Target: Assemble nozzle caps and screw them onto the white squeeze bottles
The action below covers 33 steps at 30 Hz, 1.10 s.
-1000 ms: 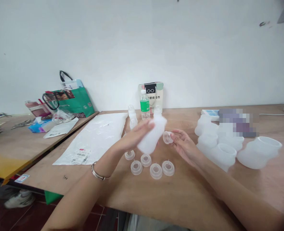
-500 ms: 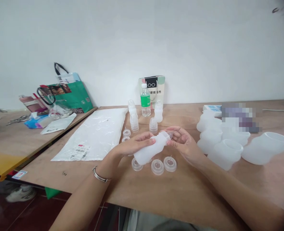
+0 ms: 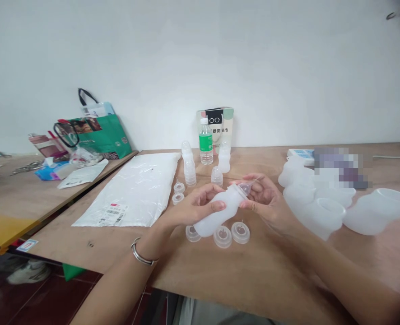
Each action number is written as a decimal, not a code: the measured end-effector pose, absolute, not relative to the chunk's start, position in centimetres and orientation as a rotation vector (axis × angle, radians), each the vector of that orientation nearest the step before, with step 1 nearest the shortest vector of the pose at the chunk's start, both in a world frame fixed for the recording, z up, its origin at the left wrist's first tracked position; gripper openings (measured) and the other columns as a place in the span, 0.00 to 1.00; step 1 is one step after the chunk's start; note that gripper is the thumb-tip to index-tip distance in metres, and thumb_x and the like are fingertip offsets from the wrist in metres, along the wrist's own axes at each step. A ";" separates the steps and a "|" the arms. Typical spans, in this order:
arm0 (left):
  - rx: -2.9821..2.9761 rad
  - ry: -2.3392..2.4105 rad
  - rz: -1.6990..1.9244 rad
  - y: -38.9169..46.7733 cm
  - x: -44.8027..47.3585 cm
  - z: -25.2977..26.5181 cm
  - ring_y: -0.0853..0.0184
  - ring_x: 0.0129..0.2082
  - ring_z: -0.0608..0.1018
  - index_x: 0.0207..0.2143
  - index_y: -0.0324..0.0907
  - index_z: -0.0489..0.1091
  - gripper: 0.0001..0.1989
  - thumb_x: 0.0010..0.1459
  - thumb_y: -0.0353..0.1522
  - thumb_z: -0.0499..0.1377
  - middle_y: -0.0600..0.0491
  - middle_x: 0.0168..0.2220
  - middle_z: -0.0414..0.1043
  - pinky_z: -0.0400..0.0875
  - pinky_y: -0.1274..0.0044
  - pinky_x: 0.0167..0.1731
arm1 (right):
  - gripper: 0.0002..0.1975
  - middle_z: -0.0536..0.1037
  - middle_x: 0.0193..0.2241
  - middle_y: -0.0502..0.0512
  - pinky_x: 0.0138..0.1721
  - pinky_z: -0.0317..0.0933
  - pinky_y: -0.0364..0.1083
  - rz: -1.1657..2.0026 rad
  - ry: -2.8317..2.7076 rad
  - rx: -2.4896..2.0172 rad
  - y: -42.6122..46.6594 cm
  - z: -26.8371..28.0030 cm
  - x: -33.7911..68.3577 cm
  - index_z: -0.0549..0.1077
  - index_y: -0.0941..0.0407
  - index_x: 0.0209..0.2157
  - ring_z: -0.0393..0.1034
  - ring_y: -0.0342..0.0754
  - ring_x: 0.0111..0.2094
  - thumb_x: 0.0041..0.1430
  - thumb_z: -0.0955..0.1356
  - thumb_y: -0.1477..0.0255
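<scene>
A translucent white baby bottle point(image 3: 216, 212) lies tilted in my left hand point(image 3: 202, 205), its neck pointing up and right. At the neck my right hand point(image 3: 262, 196) pinches a clear bottle nipple point(image 3: 244, 188); whether it is fully seated I cannot tell. Below the bottle, on the wooden table point(image 3: 254, 275), are loose nipple rings: one ring point(image 3: 222, 236) in the middle, another ring point(image 3: 240, 232) to its right, and a third ring point(image 3: 193, 233) partly behind the bottle. Two more nipple rings point(image 3: 178, 197) sit beyond my left hand.
Several open bottle bodies point(image 3: 322, 216) crowd the right side. Clear-capped bottles point(image 3: 224, 158) stand at the back near a water bottle point(image 3: 206, 142) and a paper bag point(image 3: 227, 122). A white plastic mailer point(image 3: 135, 180) lies left, with a green bag point(image 3: 108, 135) farther left.
Both hands have shifted slightly right and down with the bottle. The nipple now shows more clearly at the bottle's neck between the right fingers.
</scene>
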<state>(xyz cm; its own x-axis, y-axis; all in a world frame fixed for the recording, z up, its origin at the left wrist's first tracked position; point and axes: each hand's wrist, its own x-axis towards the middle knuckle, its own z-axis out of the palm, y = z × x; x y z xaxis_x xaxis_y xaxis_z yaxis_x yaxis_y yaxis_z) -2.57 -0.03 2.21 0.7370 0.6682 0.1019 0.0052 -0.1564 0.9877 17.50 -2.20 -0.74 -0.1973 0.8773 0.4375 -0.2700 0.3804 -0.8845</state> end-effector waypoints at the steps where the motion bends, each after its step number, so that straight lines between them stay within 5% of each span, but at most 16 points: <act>1: 1.640 0.544 0.645 -0.1 -2.6 2.2 0.75 0.25 0.72 0.38 0.40 0.63 0.14 0.53 0.38 0.59 0.55 0.30 0.69 0.65 0.83 0.25 | 0.20 0.75 0.43 0.51 0.42 0.66 0.48 1.167 -1.407 -0.594 -2.3 -0.7 17.6 0.63 0.47 0.40 0.69 0.48 0.44 0.46 0.73 0.73; 9: 1.550 0.591 0.577 0.0 -2.7 2.0 0.72 0.25 0.73 0.38 0.39 0.63 0.18 0.52 0.44 0.57 0.52 0.31 0.69 0.64 0.82 0.21 | 0.19 0.73 0.45 0.53 0.43 0.65 0.50 1.157 -1.488 -0.564 -2.6 -0.4 17.8 0.62 0.47 0.43 0.68 0.50 0.46 0.50 0.71 0.70; 17: 2.175 0.924 0.897 -1.6 -1.3 1.9 0.65 0.37 0.73 0.43 0.42 0.64 0.21 0.48 0.42 0.61 0.50 0.39 0.71 0.67 0.74 0.35 | 0.21 0.70 0.26 0.44 0.31 0.65 0.43 0.983 -1.256 -0.754 -2.4 -0.8 16.5 0.64 0.48 0.38 0.67 0.43 0.29 0.43 0.74 0.70; 24: 2.110 0.945 1.053 -0.5 -1.5 1.5 0.65 0.39 0.74 0.42 0.41 0.63 0.19 0.51 0.41 0.60 0.49 0.42 0.71 0.67 0.74 0.37 | 0.26 0.68 0.53 0.53 0.54 0.56 0.50 1.325 -1.150 -0.474 -2.9 -1.0 16.4 0.58 0.47 0.54 0.63 0.48 0.52 0.54 0.66 0.63; 30: 1.850 0.871 1.224 0.3 -1.8 1.3 0.66 0.39 0.74 0.41 0.40 0.61 0.17 0.53 0.40 0.58 0.48 0.41 0.72 0.68 0.75 0.36 | 0.17 0.78 0.39 0.53 0.57 0.51 0.54 1.298 -1.032 -0.517 -2.6 -0.6 17.1 0.64 0.51 0.51 0.70 0.48 0.46 0.61 0.60 0.63; 33: 1.896 0.826 1.123 0.1 -1.6 1.1 0.65 0.40 0.74 0.42 0.41 0.62 0.17 0.53 0.39 0.59 0.48 0.43 0.71 0.68 0.75 0.37 | 0.16 0.73 0.49 0.52 0.57 0.51 0.53 1.324 -1.048 -0.507 -2.7 -0.5 16.9 0.64 0.49 0.50 0.64 0.48 0.53 0.60 0.61 0.67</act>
<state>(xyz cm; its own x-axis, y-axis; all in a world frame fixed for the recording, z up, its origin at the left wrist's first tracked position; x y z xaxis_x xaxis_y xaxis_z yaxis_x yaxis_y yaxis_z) -1.63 0.14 1.10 0.4018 0.8205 0.4067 0.1436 -0.4950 0.8569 16.89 -2.69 -0.47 -0.0926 0.9406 0.3266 -0.5334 0.2301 -0.8140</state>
